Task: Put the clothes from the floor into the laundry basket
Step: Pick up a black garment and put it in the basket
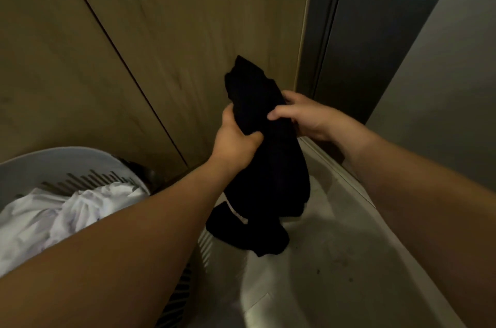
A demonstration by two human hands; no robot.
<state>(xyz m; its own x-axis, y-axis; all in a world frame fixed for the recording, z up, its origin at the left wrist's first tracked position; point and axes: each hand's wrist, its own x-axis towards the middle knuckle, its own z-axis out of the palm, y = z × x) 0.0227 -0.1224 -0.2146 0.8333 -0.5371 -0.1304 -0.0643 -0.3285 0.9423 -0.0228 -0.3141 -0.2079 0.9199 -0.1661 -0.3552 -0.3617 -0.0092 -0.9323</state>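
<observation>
Both hands, left hand and right hand, clamped on black garment held up off the floor, right of the laundry basket, which already holds white clothes; this piece not yet in

A black garment hangs bunched and upright in the air, its lower end drooping in folds above the pale floor, with a small white label showing near the bottom. The laundry basket, light grey with slotted walls, stands at the lower left, holding crumpled white clothes inside.
</observation>
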